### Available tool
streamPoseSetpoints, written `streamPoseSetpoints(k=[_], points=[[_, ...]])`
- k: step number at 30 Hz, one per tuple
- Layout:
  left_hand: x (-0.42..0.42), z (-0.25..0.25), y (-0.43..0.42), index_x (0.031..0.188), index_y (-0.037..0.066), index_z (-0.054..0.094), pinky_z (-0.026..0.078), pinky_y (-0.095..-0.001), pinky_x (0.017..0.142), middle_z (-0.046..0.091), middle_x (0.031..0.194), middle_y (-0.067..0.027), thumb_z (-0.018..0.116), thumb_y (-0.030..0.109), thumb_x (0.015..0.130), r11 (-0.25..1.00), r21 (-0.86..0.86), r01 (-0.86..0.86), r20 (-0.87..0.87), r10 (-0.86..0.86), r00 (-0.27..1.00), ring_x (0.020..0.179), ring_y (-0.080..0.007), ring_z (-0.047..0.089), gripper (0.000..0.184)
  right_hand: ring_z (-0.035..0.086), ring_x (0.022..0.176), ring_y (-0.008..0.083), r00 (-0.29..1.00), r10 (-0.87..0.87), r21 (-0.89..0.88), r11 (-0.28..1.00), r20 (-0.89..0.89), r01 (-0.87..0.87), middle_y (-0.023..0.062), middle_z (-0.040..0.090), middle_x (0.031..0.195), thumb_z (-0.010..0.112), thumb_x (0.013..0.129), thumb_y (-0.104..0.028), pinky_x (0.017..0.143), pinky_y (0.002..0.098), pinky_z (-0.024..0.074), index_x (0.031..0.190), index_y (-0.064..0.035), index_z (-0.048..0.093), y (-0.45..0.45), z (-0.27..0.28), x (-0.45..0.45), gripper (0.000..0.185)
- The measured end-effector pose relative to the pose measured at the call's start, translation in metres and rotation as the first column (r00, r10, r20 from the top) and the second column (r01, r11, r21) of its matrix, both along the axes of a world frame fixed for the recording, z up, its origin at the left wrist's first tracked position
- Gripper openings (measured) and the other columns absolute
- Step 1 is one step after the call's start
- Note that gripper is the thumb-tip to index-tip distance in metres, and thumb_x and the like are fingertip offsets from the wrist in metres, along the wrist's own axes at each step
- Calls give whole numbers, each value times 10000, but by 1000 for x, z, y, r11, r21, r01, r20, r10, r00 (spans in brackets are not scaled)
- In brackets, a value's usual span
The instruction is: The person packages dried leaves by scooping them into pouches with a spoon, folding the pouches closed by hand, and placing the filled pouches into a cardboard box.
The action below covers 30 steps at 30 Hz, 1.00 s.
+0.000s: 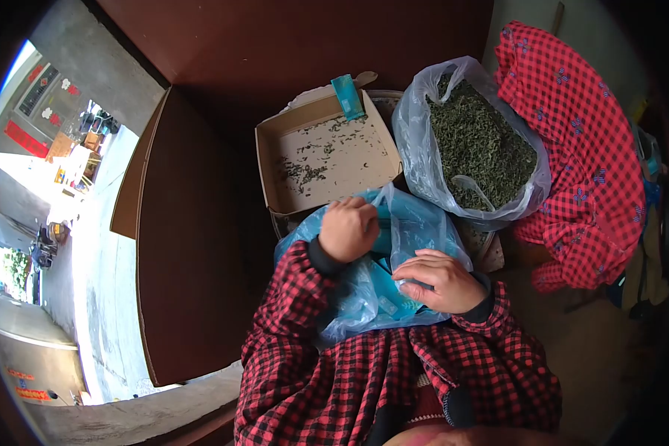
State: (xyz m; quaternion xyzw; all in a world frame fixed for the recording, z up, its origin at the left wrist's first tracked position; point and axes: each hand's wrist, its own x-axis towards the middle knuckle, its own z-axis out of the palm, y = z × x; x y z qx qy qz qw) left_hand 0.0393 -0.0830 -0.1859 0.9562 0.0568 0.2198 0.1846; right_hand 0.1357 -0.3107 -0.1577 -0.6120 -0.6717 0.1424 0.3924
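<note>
A translucent blue plastic bag (431,223) with teal packets (394,301) inside lies on my lap. My left hand (349,229) is closed in a fist over the bag's far left part; what its fingers hold is hidden. On the bag's right side, my right hand (440,281) has its thumb and fingers closed on the plastic. Ahead is a shallow cardboard box (327,160) with scattered dried leaf bits. A teal packet (348,97) leans at its far right corner. A clear plastic bag (416,137) full of dried green leaves (483,141) stands to the right.
A clear scoop or spoon (472,189) rests on the leaves. Red checked cloth (572,149) hangs at the right. A large brown cardboard panel (189,245) stands at the left, with a bright outdoor area beyond. A dark red surface (312,44) rises behind the box.
</note>
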Motion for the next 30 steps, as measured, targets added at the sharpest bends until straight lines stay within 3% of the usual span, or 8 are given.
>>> streamPoseSetpoints(k=[2,4,13,16,20,24,29,30], points=[[-16,32,7,791,55,665,499,-398,698,649,814,-113,663,50,754,998,-53,15,36,-13,999,784,-301,638,37,671,1004,278,997,-50,21,998,-66,51,99,714,1004,696,882,-130,920,396,485,1033,-48,684,-1,0,1,173],[-30,63,12,798,41,646,499,-377,704,631,803,-93,670,45,747,945,-306,119,164,-71,984,768,-286,631,56,671,1029,294,969,-139,57,987,-205,153,111,713,1054,690,886,-105,958,405,481,1046,-33,680,-1,-1,1,176],[-19,79,-10,797,-1,613,488,-311,673,604,795,-96,656,5,768,864,-426,268,416,-77,906,727,-226,606,52,502,1320,367,823,-371,210,845,-431,491,209,492,1442,759,834,-144,1097,456,395,1354,-6,511,9,-17,11,593],[-15,79,-15,800,4,615,485,-295,668,606,815,-80,647,-1,795,838,-419,349,402,-174,899,722,-184,605,32,385,1405,396,792,-601,401,754,105,520,219,375,1527,823,752,-161,1123,519,347,1459,-29,384,8,-11,13,842],[-5,83,-37,797,8,616,478,-272,662,600,828,-59,651,6,818,605,-714,353,350,-128,928,725,-143,596,41,425,1364,434,766,-564,374,813,310,447,256,379,1512,833,748,-220,1132,551,328,1486,-11,311,10,-4,11,928],[3,83,-60,801,11,612,469,-247,645,589,843,-40,653,21,846,365,-836,410,354,-212,911,705,-104,576,61,434,1362,383,831,-528,424,802,173,421,199,446,1471,864,665,-167,1129,551,324,1451,-54,406,16,-8,16,916],[1,76,-57,982,-12,642,482,-323,902,616,1052,-120,669,72,870,431,-744,510,375,-363,853,993,-214,603,142,538,1266,335,914,-392,332,880,102,341,159,563,1334,855,705,-207,1126,531,329,1405,-45,464,9,-3,20,818],[1,80,-57,1068,-11,620,472,-346,941,593,1136,-142,700,104,863,515,-672,532,416,-332,847,1068,-244,583,249,561,1231,325,942,-334,272,903,-47,333,147,583,1294,847,727,-227,1115,515,346,1389,-40,480,9,-7,17,779]])
